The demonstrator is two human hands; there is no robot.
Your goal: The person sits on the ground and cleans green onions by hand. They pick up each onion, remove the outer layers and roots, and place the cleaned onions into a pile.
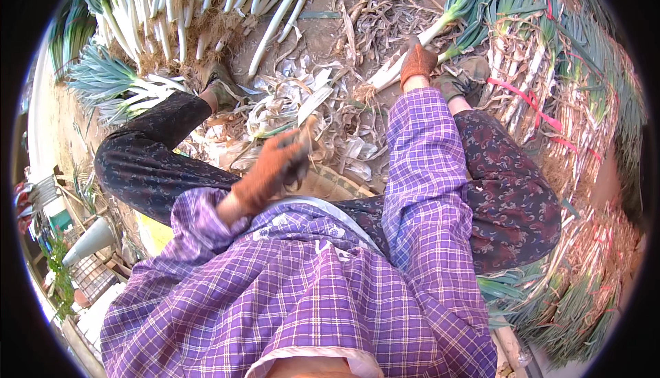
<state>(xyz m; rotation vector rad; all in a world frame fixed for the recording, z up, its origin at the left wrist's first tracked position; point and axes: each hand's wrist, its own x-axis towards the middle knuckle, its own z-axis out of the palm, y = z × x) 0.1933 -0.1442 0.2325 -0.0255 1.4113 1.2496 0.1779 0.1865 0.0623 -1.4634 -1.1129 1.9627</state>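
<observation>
My right hand (418,63), in a brown-orange work glove, is closed around the white stalk of a leek (434,30). Its green leaves point far right and its roots lie toward me, over dry peelings. More green leaves lie just right of that hand. My left hand (273,170), gloved alike, hovers above my lap with its fingers stretched toward the peelings. Beside its fingertips shows a tan scrap (311,129); whether the fingers touch it I cannot tell. Slight blur softens this hand.
Dry husks and peelings (354,30) cover the ground between my feet. Cleaned leeks (172,13) are heaped at the far left, roots toward me. Leek bundles (522,68) tied with pink-red bands (526,96) line my right side. A grey cone (89,240) stands at the left.
</observation>
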